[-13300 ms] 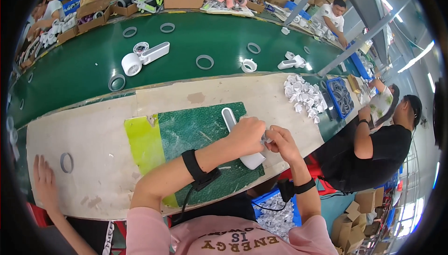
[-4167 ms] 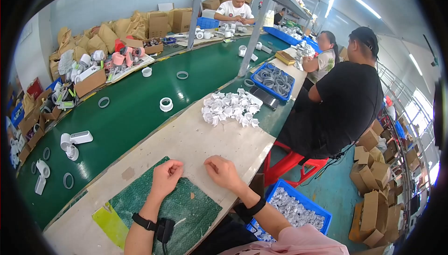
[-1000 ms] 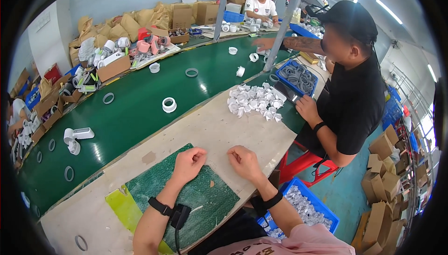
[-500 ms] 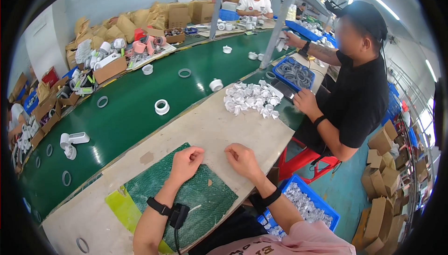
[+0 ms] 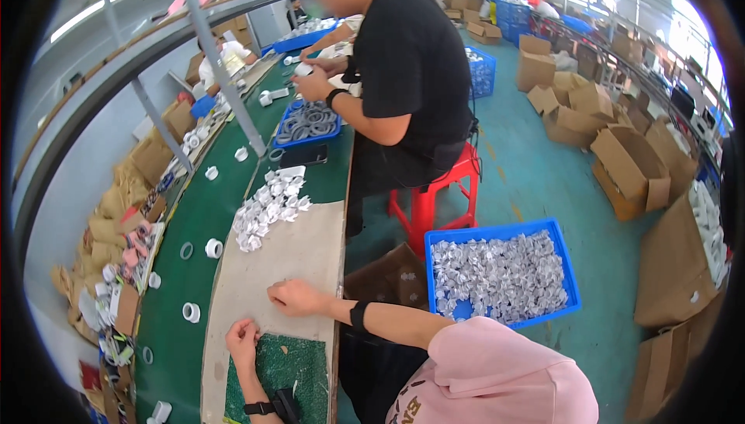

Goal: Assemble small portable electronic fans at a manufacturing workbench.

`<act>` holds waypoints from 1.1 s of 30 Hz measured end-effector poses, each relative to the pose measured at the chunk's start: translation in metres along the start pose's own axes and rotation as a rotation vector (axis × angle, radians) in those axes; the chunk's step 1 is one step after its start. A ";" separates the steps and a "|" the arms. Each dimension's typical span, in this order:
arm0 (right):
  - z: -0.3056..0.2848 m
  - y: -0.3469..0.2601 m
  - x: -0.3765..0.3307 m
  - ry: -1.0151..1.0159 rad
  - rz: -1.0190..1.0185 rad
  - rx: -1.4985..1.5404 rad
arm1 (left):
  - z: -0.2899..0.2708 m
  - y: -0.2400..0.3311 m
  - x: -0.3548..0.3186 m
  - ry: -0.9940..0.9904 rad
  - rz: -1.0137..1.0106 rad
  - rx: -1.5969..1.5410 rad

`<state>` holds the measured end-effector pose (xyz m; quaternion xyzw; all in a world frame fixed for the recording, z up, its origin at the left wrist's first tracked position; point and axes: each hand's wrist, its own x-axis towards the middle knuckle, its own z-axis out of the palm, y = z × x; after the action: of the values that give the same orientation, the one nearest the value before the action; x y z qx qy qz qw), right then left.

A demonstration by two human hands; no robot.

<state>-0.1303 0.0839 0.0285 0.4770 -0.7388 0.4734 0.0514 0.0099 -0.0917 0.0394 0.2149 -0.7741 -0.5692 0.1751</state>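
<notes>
— Hands first: what are they doing?

— Left hand [image 5: 242, 341] rests at the edge of the green cutting mat [image 5: 279, 370], fingers curled loosely, grasping nothing I can see. Right hand [image 5: 293, 297] lies flat-ish on the pale worktop [image 5: 303, 245], fingers half bent, empty too, as far as the view shows.

— And the parts?

— Farther along the worktop, a pile of small white pieces [image 5: 268, 206], apart from both hands. Beyond it, a co-worker in black [image 5: 411, 59] works over a blue tray of rings [image 5: 309, 123], probably kept within easy reach.

Green cutting mat [image 5: 275, 373]: cut off at lower edge. Left hand [image 5: 242, 340]: curled, contents cannot be discerned.
</notes>
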 end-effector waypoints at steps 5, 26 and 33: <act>0.003 0.000 0.000 -0.057 0.017 -0.020 | 0.000 -0.008 0.007 0.043 -0.011 0.095; 0.010 -0.042 -0.076 0.130 -0.102 -0.370 | 0.013 -0.011 -0.032 0.036 0.177 0.583; -0.003 -0.045 -0.077 0.203 -0.103 -0.268 | 0.028 0.026 -0.048 0.008 0.202 0.820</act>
<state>-0.0560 0.1320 0.0187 0.4527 -0.7610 0.4130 0.2132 0.0326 -0.0366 0.0547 0.1917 -0.9531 -0.1930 0.1329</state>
